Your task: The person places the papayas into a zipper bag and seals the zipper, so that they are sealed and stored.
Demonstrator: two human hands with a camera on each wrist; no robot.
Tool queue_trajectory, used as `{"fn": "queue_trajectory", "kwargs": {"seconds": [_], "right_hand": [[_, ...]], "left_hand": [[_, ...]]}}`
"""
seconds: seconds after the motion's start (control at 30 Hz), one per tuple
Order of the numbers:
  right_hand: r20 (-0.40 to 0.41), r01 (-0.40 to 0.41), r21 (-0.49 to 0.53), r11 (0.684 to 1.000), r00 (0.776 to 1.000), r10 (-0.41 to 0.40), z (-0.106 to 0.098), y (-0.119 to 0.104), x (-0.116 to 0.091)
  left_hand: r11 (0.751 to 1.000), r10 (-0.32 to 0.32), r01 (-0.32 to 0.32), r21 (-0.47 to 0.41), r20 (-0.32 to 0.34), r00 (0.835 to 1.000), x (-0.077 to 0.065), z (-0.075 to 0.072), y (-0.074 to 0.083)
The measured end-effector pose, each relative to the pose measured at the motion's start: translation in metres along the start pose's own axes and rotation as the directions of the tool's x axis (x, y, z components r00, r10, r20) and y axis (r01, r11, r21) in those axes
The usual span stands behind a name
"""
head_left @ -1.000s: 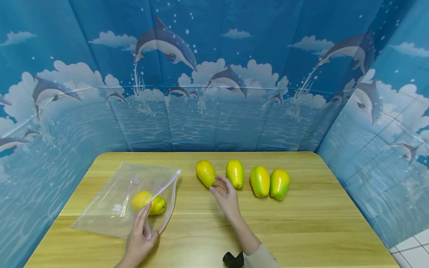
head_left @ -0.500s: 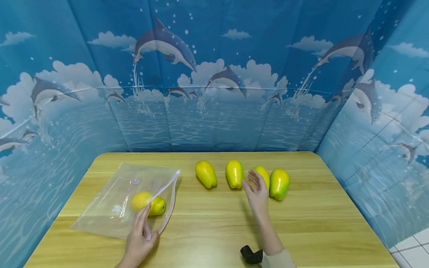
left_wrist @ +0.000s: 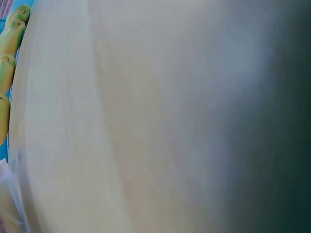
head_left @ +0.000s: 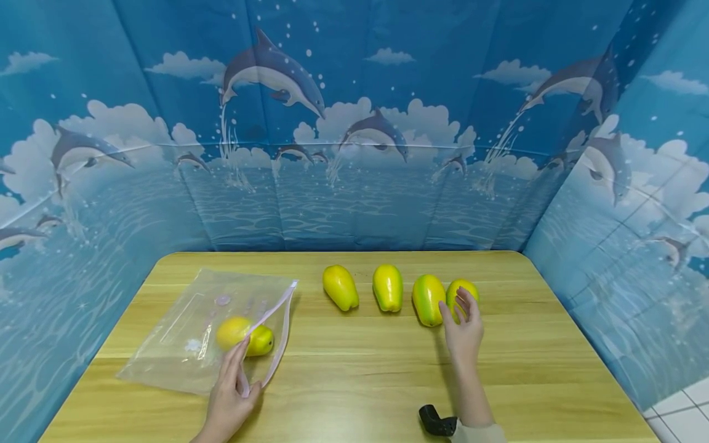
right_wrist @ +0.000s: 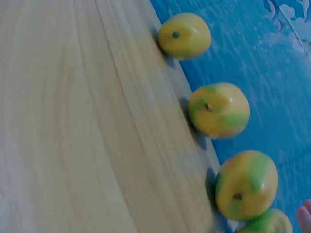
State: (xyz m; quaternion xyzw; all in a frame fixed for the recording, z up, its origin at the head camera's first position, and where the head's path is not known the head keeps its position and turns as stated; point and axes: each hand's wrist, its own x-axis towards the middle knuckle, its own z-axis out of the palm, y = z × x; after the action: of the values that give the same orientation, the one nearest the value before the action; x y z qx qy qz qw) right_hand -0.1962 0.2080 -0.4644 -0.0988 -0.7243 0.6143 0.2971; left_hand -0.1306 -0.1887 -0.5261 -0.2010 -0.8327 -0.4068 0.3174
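In the head view, the left hand (head_left: 228,391) pinches the lilac-edged mouth of a clear plastic bag (head_left: 172,344) with yellow fruit (head_left: 260,341) inside; the right hand (head_left: 465,337), fingers loosely parted and holding nothing, is at the rightmost of four glossy yellow-green oval fruits (head_left: 454,296) on the wooden worktop (head_left: 354,381), touching or not I can't tell. The left wrist view catches fruits and bag along its edge. The right wrist view has the row, fingertips (right_wrist: 305,219) beside it.
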Motion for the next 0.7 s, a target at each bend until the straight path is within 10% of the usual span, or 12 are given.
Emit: {"fn": "queue_trajectory", "kwargs": {"seconds": [0.47,0.7], "right_hand": [[-0.126,-0.023,-0.150,0.988,0.992,0.004,-0.018,0.029,0.006],[-0.067,-0.117,-0.199,0.973,0.992,0.106,-0.021,0.034,0.006]], "left_hand": [[1.000,0.008,-0.008,-0.009,-0.008,1.000,0.001,0.000,0.002],[1.000,0.012,-0.013,-0.008,-0.011,1.000,0.001,0.001,0.002]]}}
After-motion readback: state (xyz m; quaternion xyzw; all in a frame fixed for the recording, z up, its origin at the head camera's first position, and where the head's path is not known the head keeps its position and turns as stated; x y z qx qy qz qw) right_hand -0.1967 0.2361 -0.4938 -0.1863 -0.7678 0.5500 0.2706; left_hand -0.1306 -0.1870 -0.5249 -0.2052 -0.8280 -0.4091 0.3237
